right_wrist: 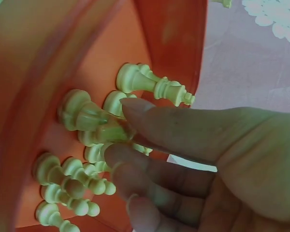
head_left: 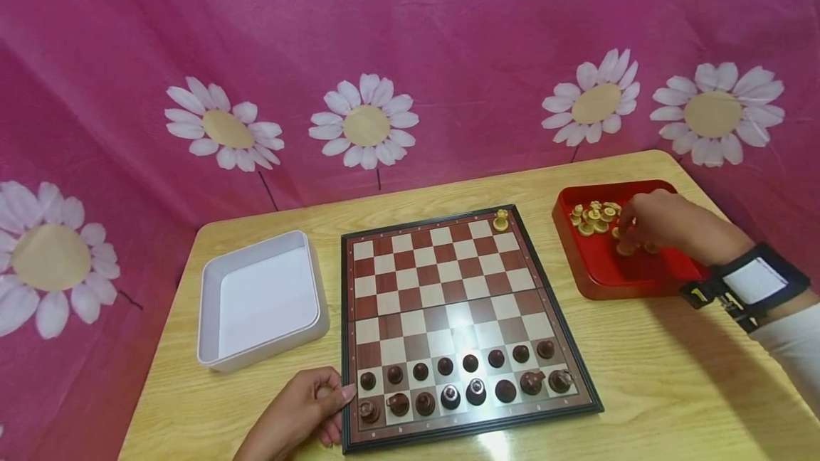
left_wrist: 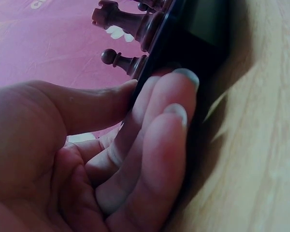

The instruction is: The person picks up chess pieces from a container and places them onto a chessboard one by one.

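My left hand (head_left: 307,404) grips the near left edge of the chessboard (head_left: 419,319), thumb on top and fingers curled beneath. Close to that thumb, a dark pawn (left_wrist: 128,64) and a dark rook (left_wrist: 130,24) stand on the board. Over at the red tray (head_left: 579,269), my right hand (head_left: 660,223) reaches inside, its thumb and fingers pinching the upper part of a cream chess piece (right_wrist: 79,108). Fingers partly cover that piece's head. Around it are cream pawns (right_wrist: 53,193) and a cream king (right_wrist: 147,82). One cream rook (head_left: 500,222) stands on the far right corner square.
Two rows of dark chess pieces (head_left: 470,363) fill the board's near side. A white tray (head_left: 211,319) sits left of the board on the wooden table (head_left: 679,368). Behind the table hangs a pink cloth (head_left: 448,34) with daisies.
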Demonstrator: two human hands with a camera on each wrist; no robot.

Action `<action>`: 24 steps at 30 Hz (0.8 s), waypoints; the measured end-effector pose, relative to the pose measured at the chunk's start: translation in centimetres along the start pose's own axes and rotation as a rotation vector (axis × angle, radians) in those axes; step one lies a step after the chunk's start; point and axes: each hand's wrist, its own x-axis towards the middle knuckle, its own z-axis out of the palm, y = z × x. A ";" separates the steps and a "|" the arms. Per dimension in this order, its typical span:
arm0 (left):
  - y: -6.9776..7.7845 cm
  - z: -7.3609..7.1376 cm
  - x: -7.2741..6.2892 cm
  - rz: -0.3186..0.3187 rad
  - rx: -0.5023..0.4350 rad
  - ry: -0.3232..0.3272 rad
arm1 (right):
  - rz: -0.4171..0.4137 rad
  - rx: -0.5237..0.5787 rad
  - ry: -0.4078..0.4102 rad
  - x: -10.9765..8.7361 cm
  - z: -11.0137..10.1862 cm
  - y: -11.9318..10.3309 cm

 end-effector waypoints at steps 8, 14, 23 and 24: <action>0.1 -0.1 0.0 -0.012 0.003 0.005 | 0.047 -0.082 0.031 0.4 0.2 0.1; 0.2 -0.2 -0.1 -0.016 0.003 0.009 | 0.059 -0.063 0.020 0.5 0.1 0.0; 0.1 -0.2 -0.1 -0.017 -0.027 0.003 | 0.077 -0.052 -0.015 0.6 0.0 0.0; 0.1 -0.2 -0.1 -0.018 -0.028 0.003 | 0.079 -0.049 -0.019 0.7 0.0 -0.1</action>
